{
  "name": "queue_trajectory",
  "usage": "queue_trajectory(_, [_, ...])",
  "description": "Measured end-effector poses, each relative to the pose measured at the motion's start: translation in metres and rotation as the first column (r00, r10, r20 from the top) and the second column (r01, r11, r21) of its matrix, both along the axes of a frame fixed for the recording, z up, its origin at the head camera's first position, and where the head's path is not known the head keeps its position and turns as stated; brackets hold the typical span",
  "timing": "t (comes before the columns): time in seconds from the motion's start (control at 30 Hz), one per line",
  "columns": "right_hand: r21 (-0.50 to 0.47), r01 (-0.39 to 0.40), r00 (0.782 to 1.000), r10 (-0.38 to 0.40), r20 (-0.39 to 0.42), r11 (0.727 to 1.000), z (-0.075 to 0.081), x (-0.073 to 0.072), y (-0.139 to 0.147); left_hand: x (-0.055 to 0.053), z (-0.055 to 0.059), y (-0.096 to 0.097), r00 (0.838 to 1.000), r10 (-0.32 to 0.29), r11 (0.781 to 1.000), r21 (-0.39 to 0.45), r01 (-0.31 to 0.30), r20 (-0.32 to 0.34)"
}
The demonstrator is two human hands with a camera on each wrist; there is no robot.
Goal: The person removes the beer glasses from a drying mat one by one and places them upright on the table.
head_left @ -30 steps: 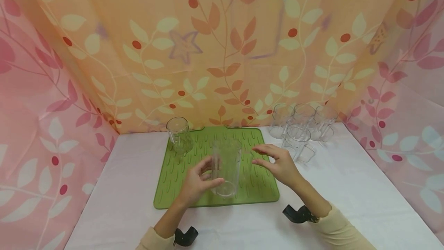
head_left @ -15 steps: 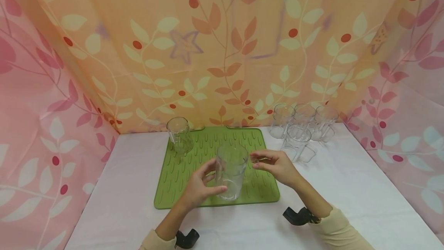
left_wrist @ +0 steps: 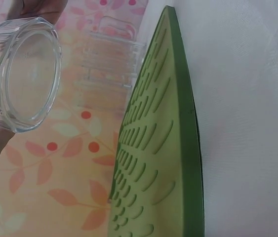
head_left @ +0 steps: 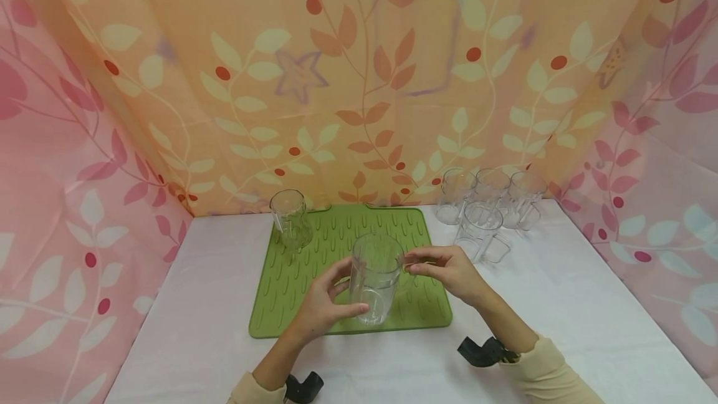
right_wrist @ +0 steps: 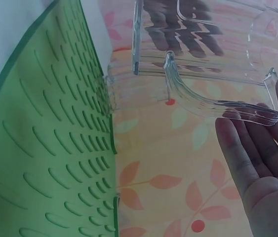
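Note:
A clear glass mug (head_left: pixel 377 273) is held upright, its base (left_wrist: pixel 30 74) off the green drying mat (head_left: pixel 303 304) in the left wrist view. My left hand (head_left: pixel 322 304) grips its body from the left, thumb in front and fingers curled behind. On the other side, my right hand (head_left: pixel 445 270) pinches the upper part of the mug's handle (right_wrist: pixel 218 106) between thumb and fingertips. Another glass mug (head_left: pixel 290 220) stands on the mat's back left corner.
Several clear glass mugs (head_left: pixel 479 229) stand grouped on the white tablecloth (head_left: pixel 505 285) at the back right. Behind them hangs a patterned orange curtain (head_left: pixel 359 80), with pink cloth (head_left: pixel 645 142) along the sides.
My right hand was apart from the mug or barely touching it; now it pinches the handle. The mug, blurred earlier, has shifted slightly right and toward me in my left hand.

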State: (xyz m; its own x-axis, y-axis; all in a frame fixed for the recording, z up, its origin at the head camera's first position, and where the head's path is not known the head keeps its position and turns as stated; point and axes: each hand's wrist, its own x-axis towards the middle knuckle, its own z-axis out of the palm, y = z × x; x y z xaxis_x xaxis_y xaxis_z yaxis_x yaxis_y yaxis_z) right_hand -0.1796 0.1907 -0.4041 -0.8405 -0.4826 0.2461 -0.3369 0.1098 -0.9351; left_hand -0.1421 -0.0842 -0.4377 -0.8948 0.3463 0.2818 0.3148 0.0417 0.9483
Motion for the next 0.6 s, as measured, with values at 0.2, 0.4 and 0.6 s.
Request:
queue_trajectory(0.2, [-0.009, -0.003, 1.000, 0.003, 0.029, 1.000, 0.0007, -0.0004, 0.0005, 0.0001, -0.0011, -0.0003, 1.000, -0.010, 1.000, 0.012, 0.010, -0.009])
queue_trajectory(0.4, [-0.012, -0.005, 0.999, 0.005, 0.046, 1.000, 0.0002, -0.0005, 0.0015, -0.0001, -0.0013, -0.0003, 1.000, -0.024, 0.999, 0.033, 0.024, -0.018])
queue_trajectory(0.6, [-0.034, -0.027, 0.999, 0.029, 0.039, 0.999, -0.0013, -0.0010, 0.0029, -0.0006, -0.0016, -0.0003, 1.000, -0.023, 0.999, 0.032, 0.023, -0.018])
